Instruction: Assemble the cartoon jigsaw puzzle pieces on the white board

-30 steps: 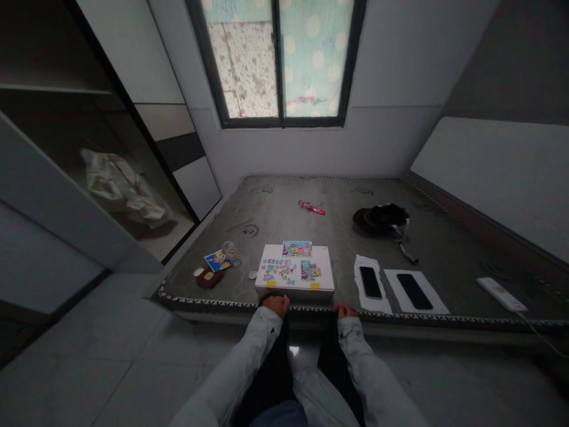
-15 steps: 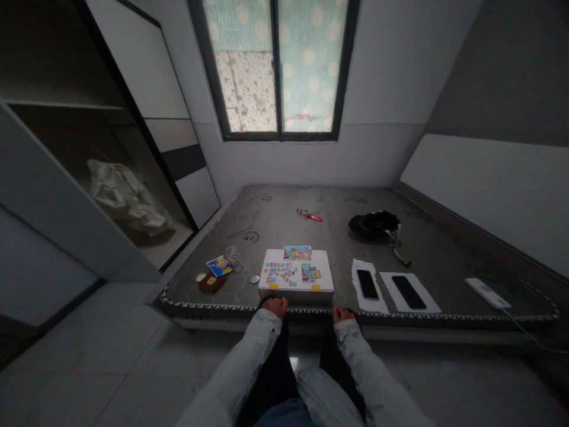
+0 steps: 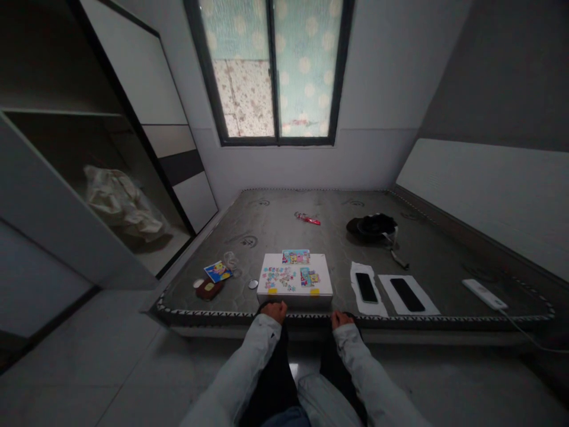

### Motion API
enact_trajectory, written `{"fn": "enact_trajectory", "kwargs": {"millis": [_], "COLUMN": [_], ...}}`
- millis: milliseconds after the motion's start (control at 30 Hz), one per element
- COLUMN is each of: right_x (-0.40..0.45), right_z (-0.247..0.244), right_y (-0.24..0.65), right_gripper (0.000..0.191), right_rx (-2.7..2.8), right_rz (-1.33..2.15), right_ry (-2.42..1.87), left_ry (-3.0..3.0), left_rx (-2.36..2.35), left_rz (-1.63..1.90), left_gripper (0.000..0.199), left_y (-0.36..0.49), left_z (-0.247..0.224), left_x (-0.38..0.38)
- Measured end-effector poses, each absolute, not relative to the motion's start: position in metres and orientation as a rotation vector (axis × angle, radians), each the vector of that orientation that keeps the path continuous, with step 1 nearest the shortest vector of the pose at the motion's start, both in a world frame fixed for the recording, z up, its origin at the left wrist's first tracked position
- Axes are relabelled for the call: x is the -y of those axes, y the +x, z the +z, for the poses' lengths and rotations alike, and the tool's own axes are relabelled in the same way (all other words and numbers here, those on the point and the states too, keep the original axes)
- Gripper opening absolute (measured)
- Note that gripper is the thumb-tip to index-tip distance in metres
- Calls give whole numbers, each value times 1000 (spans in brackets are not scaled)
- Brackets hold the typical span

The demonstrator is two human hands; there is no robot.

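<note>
My left hand is closed and rests on my left knee, just below the front left corner of a white box. Closed as well, my right hand lies on my right knee, near the box's front right corner. Neither hand shows anything in it. On the box lid lie a colourful card, a partly assembled picture puzzle and many small loose pieces. Two yellow tabs sit at its front edge. A round silver disc is left of the box.
The mattress bears a blue card, a brown case, a red item, a dark cap, two phones on white sheets and a power strip.
The camera view has shifted slightly, so the scene sits a little lower and to the left. Both hands stay closed on my knees.
</note>
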State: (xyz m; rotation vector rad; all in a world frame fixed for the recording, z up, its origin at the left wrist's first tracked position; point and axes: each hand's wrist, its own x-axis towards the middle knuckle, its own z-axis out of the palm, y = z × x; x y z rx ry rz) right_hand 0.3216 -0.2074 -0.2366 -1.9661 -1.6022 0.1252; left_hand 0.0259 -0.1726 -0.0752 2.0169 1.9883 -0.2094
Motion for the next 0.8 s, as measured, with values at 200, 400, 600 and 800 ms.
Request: {"fn": "enact_trajectory", "kwargs": {"millis": [200,400,600,800], "right_x": [209,215,219,224], "right_z": [-235,-227,-222,-222], "right_y": [321,324,329,333], "right_gripper": [29,38,55,69], "right_rx": [1560,1583,1567,1513], "right_rz": [228,337,397,422], "right_ry": [-1992,-1936,-1871,-1858], "left_ry": [1988,1964,1950,1941], "left_rx": [-2007,-2012,-2015,-2006], "left_rz": [-211,-157,-88,-71], "left_gripper": [36,35,47,54], "left_y": [27,27,27,28], "left_z": [-80,-83,-87,-101], "left_x": [172,171,171,166]}}
